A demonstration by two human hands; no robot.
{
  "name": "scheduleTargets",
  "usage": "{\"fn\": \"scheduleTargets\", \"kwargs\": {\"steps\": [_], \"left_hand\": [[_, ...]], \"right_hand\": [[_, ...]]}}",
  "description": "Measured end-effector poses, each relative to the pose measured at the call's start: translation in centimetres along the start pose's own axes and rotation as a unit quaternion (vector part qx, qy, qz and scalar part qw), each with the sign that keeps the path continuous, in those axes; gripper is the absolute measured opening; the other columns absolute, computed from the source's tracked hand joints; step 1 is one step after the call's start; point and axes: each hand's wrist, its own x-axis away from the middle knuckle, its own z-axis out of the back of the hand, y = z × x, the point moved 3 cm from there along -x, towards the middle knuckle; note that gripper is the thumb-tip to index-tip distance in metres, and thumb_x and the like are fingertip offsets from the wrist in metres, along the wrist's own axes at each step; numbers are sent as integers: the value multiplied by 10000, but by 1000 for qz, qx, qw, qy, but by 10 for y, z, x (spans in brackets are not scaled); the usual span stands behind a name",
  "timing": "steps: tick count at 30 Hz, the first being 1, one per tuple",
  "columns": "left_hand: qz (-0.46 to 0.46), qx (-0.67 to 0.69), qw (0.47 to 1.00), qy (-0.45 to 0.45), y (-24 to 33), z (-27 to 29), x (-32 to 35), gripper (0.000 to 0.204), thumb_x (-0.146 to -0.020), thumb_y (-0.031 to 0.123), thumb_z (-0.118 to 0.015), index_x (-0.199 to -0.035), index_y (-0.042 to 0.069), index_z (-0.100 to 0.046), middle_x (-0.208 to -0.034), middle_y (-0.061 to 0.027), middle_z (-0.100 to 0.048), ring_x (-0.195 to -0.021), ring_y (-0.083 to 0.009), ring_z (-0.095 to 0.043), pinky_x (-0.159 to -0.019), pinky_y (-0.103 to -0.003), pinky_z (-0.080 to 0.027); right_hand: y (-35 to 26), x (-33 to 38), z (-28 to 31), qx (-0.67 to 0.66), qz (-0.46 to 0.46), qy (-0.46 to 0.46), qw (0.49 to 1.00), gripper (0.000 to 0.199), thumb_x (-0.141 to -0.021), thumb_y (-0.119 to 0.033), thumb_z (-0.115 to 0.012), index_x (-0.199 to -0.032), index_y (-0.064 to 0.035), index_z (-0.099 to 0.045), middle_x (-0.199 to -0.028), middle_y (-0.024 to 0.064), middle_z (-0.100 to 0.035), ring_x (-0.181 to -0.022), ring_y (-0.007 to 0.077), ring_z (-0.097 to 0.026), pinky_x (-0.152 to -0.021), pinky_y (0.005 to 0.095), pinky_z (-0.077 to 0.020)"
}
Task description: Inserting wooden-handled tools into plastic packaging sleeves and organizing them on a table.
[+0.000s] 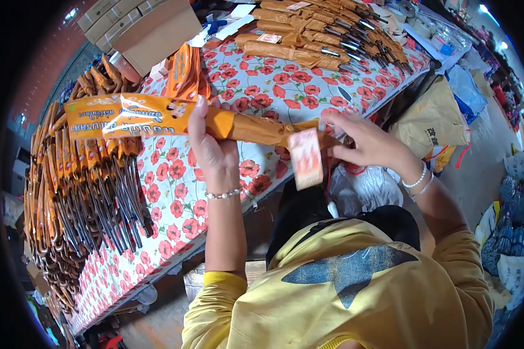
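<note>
One cam only, worn on the person's head, left of a side-by-side pair, looking steeply down and fwd over the yellow sweatshirt front [332, 291] onto the long table with the red-poppy oilcloth [174, 192], which runs diagonally from lower left to upper right. It sits v. close: the left hand [211, 144] and right hand [364, 139] fill the centre w/ forearms coming up from the bottom edge. Wide fisheye, so the table edge bows, black corners ring the view, and the floor shows far right; no 2nd view, so no overlap.
</note>
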Motion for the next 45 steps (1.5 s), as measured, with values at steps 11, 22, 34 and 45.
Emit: {"fn": "scheduleTargets", "kwargs": {"steps": [11,22,34,45], "left_hand": [[12,-6,997,73,-15,1,13,215,-864,215,-658,-980,62,-562,-820,-58,-607,-786,-181,-593,-772,-359,-507],[34,6,996,80,-20,18,12,184,-872,211,-647,-933,61,-559,-805,-55,-601,-773,-178,-587,-769,-352,-501],[52,16,997,56,-28,18,16,168,-878,191,-637,-898,51,-547,-808,-63,-596,-781,-178,-584,-770,-352,-506],[32,15,994,107,-30,19,21,147,-874,179,-643,-879,59,-557,-801,-51,-599,-782,-166,-593,-752,-326,-511]], "right_hand": [[-67,-26,-12,187,263,218,921,358,-761,-48,-616,-1109,-72,-536,-1049,115,-520,-1028,289,-470,-917,384,-376],[-70,-20,-18,160,283,242,914,276,-795,-58,-582,-1067,-74,-542,-973,90,-549,-952,272,-490,-866,390,-380],[-52,-44,-28,42,257,216,941,310,-786,-74,-591,-1088,-106,-530,-1010,77,-532,-1009,254,-456,-881,442,-337],[-57,-52,-41,262,139,239,925,351,-859,-226,-517,-1195,-135,-475,-1048,132,-568,-1044,296,-480,-900,509,-332]]}}
